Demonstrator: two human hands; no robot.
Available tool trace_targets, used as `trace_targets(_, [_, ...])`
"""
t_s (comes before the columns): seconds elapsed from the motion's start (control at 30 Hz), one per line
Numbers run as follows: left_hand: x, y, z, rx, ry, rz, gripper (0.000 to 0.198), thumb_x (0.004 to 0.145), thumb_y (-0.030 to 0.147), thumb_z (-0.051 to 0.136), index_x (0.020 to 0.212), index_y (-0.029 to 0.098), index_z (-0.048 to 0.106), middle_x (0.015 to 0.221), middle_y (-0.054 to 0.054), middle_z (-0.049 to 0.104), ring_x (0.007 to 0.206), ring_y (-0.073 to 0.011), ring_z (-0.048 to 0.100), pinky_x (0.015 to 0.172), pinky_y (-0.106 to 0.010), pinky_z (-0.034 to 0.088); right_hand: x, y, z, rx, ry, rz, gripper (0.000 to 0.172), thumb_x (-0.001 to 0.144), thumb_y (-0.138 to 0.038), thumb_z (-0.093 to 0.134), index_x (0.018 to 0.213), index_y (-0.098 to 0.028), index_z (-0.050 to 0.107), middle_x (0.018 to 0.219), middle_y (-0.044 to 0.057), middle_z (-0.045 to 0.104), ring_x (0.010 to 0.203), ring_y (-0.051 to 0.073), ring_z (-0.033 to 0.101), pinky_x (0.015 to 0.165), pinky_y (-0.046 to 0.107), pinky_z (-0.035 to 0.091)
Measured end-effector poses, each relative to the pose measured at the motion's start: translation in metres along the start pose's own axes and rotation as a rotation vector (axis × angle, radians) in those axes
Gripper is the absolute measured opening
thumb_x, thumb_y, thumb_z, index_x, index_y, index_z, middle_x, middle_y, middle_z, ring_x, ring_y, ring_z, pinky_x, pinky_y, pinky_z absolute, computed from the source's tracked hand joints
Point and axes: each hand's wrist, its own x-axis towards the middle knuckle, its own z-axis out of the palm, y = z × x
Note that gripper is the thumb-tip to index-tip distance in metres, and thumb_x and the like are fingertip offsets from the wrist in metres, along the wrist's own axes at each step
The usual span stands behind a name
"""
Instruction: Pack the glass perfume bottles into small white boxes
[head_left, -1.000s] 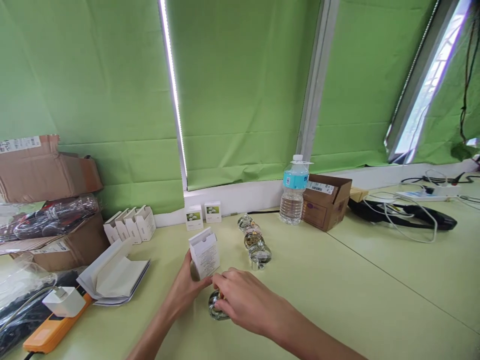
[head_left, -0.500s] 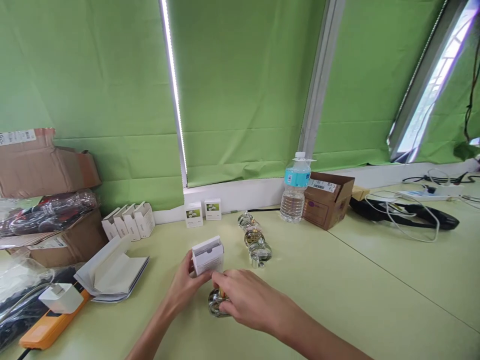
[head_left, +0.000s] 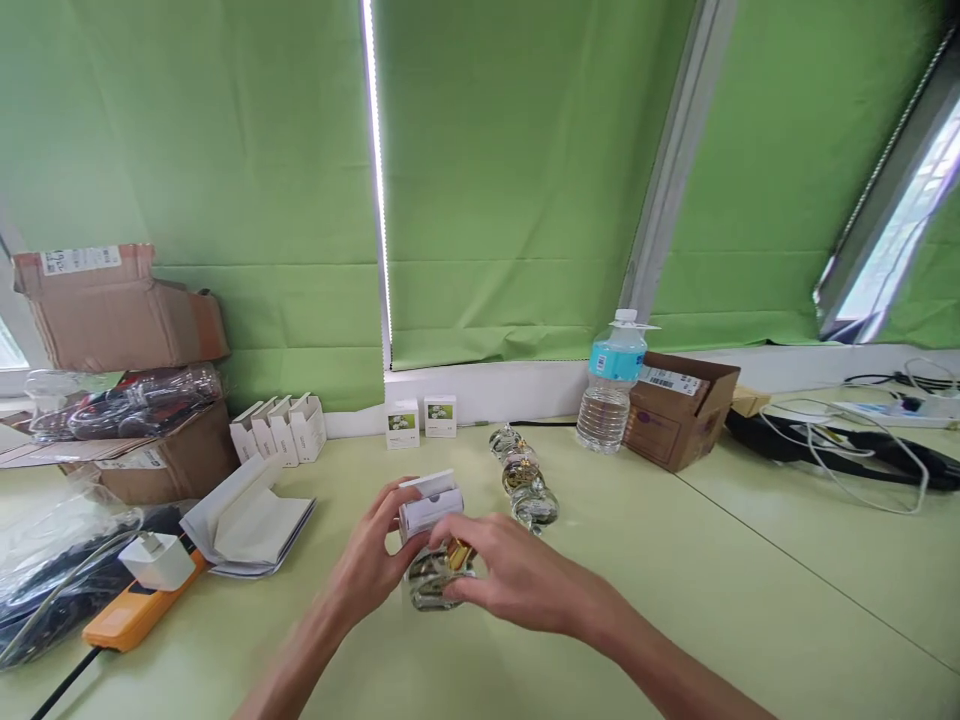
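My left hand point(head_left: 373, 558) is closed round a small white carton point(head_left: 429, 513) whose top flap stands up. Just in front of that carton, my right hand point(head_left: 517, 572) pinches a round, shiny glass piece with a gold-coloured top point(head_left: 433, 592); the fingers hide part of it. The glass piece is close below the carton and seems to be outside it. Beyond my right hand, a row of similar glass pieces point(head_left: 534, 503) lies on the table. Two white cartons with green pictures point(head_left: 403, 425) stand at the back by the wall.
Several open white cartons point(head_left: 306, 430) stand at the back left, behind folded paper sheets point(head_left: 255, 530). An orange power strip point(head_left: 135, 605) and stacked brown boxes point(head_left: 127, 320) are at the left. A water bottle point(head_left: 606, 400), a brown box point(head_left: 675, 410) and a black strap-like object with a white cable point(head_left: 847, 450) line the right.
The glass piece has been raised and tilted toward the carton, with my right hand turned so its gold top shows. The carton tips more toward me. The whole view has shifted slightly.
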Motion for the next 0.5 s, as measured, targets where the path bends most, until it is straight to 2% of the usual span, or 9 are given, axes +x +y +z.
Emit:
trace_targets(0.1, [0.003,0.009,-0.005,-0.089,-0.076,-0.066,0.040,0.084,0.017,0.060,0.120,0.029,0.050,0.126,-0.004,0.058,0.100,-0.0187,0.064,0.087,-0.033,0.053,-0.001,-0.005,-0.010,0.109,0.064,-0.015,0.029,0.080,-0.029,0.068,0.108,-0.031,0.061,0.102,-0.003,0.068,0.094,0.019,0.061,0.079,0.027,0.043])
trace_targets(0.2, [0.005,0.016,-0.010,-0.185,-0.145,-0.099,0.038,0.078,0.010,0.063,0.112,0.024,0.054,0.111,-0.003,0.067,0.097,-0.0193,0.065,0.089,-0.033,0.051,-0.001,-0.003,-0.018,0.178,0.118,0.000,0.028,0.079,-0.029,0.070,0.105,-0.029,0.062,0.099,-0.002,0.069,0.093,0.019,0.062,0.080,0.029,0.045])
trace_targets(0.33, [0.006,0.024,-0.013,-0.202,-0.162,-0.144,0.029,0.077,0.016,0.068,0.103,0.022,0.057,0.101,-0.002,0.069,0.094,-0.0199,0.064,0.088,-0.034,0.049,0.003,0.003,-0.027,0.271,0.270,-0.005,0.025,0.078,-0.031,0.072,0.100,-0.027,0.064,0.102,-0.001,0.069,0.093,0.019,0.062,0.080,0.030,0.047])
trace_targets(0.43, [0.006,0.030,-0.013,-0.209,-0.220,-0.184,0.030,0.075,0.017,0.072,0.100,0.021,0.057,0.099,-0.002,0.069,0.091,-0.0195,0.062,0.088,-0.034,0.047,0.007,0.008,-0.029,0.352,0.400,0.037,0.025,0.079,-0.033,0.071,0.101,-0.025,0.062,0.107,0.000,0.068,0.089,0.018,0.064,0.081,0.031,0.048])
trace_targets(0.5, [0.005,0.033,-0.013,-0.233,-0.255,-0.202,0.031,0.073,0.018,0.073,0.099,0.022,0.057,0.099,-0.002,0.069,0.090,-0.0189,0.062,0.088,-0.033,0.046,0.010,0.012,-0.027,0.383,0.422,0.073,0.025,0.079,-0.032,0.071,0.100,-0.024,0.060,0.106,0.001,0.068,0.084,0.017,0.065,0.080,0.031,0.050])
